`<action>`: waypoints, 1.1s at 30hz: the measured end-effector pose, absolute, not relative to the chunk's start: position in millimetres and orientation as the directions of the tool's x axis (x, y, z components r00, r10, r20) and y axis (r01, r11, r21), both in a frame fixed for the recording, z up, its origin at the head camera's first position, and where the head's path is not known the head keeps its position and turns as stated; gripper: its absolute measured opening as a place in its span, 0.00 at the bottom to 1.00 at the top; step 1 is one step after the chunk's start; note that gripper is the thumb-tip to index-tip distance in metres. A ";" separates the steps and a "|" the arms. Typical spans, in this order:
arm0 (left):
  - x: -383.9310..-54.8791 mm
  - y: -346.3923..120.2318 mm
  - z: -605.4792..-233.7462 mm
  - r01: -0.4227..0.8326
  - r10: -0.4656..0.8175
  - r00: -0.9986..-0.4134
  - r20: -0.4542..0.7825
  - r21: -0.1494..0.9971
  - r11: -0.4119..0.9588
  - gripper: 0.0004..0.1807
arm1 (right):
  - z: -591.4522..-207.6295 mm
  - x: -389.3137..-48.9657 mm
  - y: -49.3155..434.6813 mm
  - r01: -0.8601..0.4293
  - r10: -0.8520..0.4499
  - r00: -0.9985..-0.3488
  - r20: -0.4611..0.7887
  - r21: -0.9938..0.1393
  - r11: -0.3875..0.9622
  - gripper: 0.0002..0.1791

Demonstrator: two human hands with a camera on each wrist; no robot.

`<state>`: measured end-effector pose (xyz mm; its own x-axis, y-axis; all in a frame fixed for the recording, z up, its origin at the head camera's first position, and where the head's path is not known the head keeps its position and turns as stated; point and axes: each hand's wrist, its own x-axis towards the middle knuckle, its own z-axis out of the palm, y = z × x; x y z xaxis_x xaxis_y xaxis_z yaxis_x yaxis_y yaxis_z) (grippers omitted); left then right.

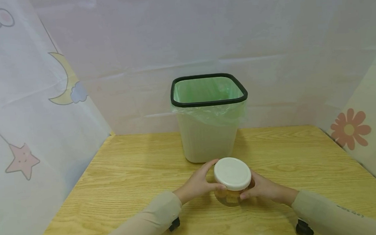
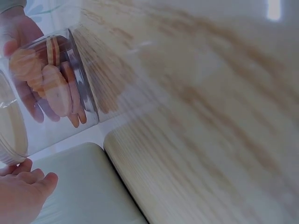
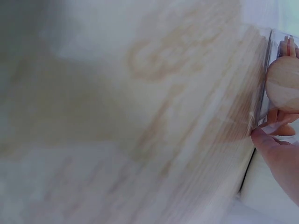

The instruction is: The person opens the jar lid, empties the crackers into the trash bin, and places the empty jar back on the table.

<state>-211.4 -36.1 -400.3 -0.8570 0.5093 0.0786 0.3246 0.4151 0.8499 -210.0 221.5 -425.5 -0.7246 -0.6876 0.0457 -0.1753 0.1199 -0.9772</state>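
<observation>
A clear jar (image 1: 231,197) with a white round lid (image 1: 232,173) stands between both hands on the near part of the table. In the left wrist view, round sandwich cookies (image 2: 57,88) show through its clear wall. My left hand (image 1: 197,182) holds the jar from the left, fingers up at the lid's edge. From the other side my right hand (image 1: 266,189) grips the jar's lower body. The right wrist view shows the thumb side of the right hand (image 3: 282,161) at the jar's bottom edge, with cookies (image 3: 284,86) behind the wall.
Just behind the jar stands a white trash bin (image 1: 210,134) with a black rim (image 1: 210,103) and a pale green liner bag (image 1: 205,89). The wood-grain table (image 1: 139,172) is bordered by a plain back sheet (image 1: 138,62) and printed side sheets (image 1: 20,107).
</observation>
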 end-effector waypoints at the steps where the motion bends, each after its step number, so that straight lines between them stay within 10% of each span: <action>1: -210.9 -35.9 -400.4 0.325 0.507 -0.858 0.080 0.850 0.415 0.48 | -425.3 -209.8 221.3 -0.175 -0.687 -0.725 0.045 -0.977 0.120 0.51; 33: -208.8 -38.2 -396.5 0.301 0.548 -0.835 0.047 0.873 0.383 0.56 | -425.7 -211.2 222.4 -0.163 -0.686 -0.727 0.028 -0.978 0.132 0.52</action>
